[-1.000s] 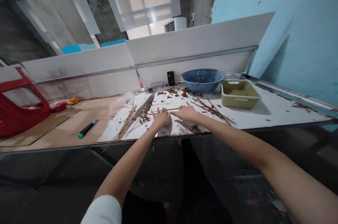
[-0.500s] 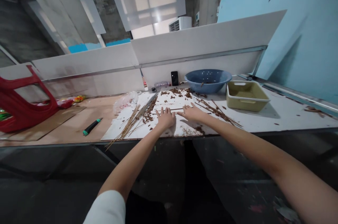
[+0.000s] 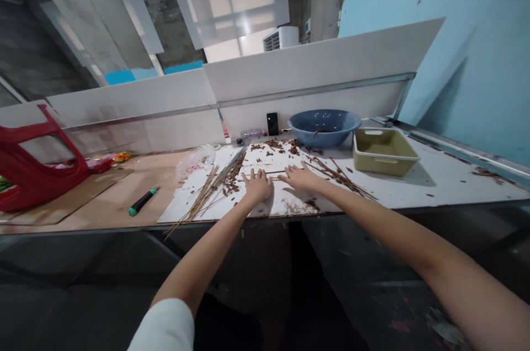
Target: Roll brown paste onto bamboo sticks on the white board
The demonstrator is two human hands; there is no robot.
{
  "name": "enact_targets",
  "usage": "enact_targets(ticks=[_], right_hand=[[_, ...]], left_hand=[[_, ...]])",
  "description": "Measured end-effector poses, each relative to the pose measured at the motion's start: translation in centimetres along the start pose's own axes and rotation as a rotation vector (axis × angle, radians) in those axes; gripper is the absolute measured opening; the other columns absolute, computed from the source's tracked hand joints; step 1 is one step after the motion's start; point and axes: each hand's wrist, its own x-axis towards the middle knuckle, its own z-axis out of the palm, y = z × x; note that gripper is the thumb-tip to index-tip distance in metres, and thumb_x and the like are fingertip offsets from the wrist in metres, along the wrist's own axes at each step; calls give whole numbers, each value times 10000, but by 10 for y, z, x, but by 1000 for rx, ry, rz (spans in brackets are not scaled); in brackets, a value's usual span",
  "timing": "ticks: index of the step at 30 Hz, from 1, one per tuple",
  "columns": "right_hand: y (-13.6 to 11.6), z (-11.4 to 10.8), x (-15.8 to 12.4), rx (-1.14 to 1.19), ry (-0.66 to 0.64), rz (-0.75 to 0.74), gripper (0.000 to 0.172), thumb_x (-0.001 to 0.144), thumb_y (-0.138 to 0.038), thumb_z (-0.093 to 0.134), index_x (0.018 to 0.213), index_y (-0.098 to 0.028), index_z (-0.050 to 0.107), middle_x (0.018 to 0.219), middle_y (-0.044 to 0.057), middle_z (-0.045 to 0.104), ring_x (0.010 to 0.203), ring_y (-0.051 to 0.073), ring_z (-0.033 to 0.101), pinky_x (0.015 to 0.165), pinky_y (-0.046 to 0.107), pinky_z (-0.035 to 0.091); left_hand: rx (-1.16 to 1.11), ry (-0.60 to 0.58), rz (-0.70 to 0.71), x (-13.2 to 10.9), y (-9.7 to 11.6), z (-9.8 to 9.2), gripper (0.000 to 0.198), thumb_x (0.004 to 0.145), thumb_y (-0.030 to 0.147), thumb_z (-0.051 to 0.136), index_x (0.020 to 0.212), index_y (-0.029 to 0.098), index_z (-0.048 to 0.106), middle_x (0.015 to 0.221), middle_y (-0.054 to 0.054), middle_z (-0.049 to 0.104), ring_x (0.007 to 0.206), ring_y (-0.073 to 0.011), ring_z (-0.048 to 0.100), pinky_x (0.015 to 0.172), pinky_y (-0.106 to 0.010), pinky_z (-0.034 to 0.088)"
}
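Both my hands lie flat on a white board (image 3: 273,160) at the front of the table. My left hand (image 3: 257,185) has its fingers spread, palm down. My right hand (image 3: 298,176) is also flat, fingers stretched out to the left. A thin brown stick (image 3: 273,174) lies between and under the fingertips of both hands. A bundle of long thin sticks (image 3: 205,192) lies to the left of my left hand. More sticks (image 3: 339,174) lie to the right of my right hand. Brown scraps (image 3: 275,145) are scattered over the board.
A blue bowl (image 3: 323,126) and an olive-green tray (image 3: 384,151) stand at the back right. A black phone (image 3: 272,123) leans on the white back panel. A green-handled knife (image 3: 143,201) lies on brown cardboard at the left, beside a clear plastic bag (image 3: 195,159). A red plastic chair (image 3: 33,160) is far left.
My hands have stayed flat on the stick, shifting only slightly. The camera view moved a little.
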Motion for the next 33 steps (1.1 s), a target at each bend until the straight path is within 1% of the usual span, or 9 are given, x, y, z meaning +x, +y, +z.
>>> enact_targets(ticks=[4,8,12,16,19,22,27,30,33], right_hand=[[6,-14,16,-7,-47,42,564,1180,-403,391,1732,-315,466,1807,208,417,1670,409,389,1296,847,205],[4,1,-3,-35,27,-17,555,1171,-483,397,1683,-326,545,1799,187,442,1663,424,402,1309,853,173],[6,13,-20,8,34,-51,600,1167,-526,346,1705,-322,518,1789,171,465,1681,402,382,1346,814,153],[10,-4,0,15,-52,-8,592,1169,-509,364,1709,-320,515,1788,186,460,1675,417,388,1340,823,137],[9,-16,17,13,-109,56,624,1171,-517,360,1745,-292,457,1807,202,421,1686,432,357,1333,827,151],[6,-10,13,59,-104,73,672,1159,-597,355,1755,-299,444,1843,184,358,1712,436,297,1353,794,144],[4,12,-8,92,-18,43,766,1141,-667,309,1785,-257,387,1812,204,413,1717,426,288,1380,755,66],[7,6,1,98,-50,46,743,1147,-647,310,1787,-276,378,1791,205,449,1700,430,328,1368,772,75],[13,-7,18,124,-60,46,766,1129,-681,378,1783,-281,382,1787,215,451,1667,465,372,1339,807,141]], left_hand=[[-65,-5,-54,16,6,-7,710,1139,437,178,1810,251,320,1895,-65,234,1764,-431,98,1360,-826,48],[-43,14,-43,3,3,1,715,1143,449,156,1804,239,335,1886,-59,270,1771,-399,67,1366,-795,-51],[-7,12,12,-9,-7,5,715,1141,474,192,1785,231,385,1867,-69,325,1771,-407,51,1351,-793,-119],[-70,-18,-34,3,-6,-5,678,1149,425,195,1782,279,387,1875,-41,305,1763,-425,107,1342,-842,-41],[-97,-1,-65,12,-1,-9,670,1159,402,192,1796,269,351,1894,-37,237,1763,-426,99,1352,-821,-32],[-73,11,-56,7,0,-4,683,1161,442,192,1791,245,364,1885,-64,268,1768,-413,80,1352,-810,-68],[8,38,6,-10,-6,5,711,1147,479,190,1772,223,413,1848,-100,367,1769,-399,101,1340,-800,-132],[11,16,-6,-3,-3,2,730,1137,469,179,1785,204,386,1857,-99,342,1769,-399,101,1348,-797,-110],[-3,13,-30,12,4,-5,735,1129,451,176,1795,206,365,1864,-100,325,1769,-398,103,1357,-797,-77]])
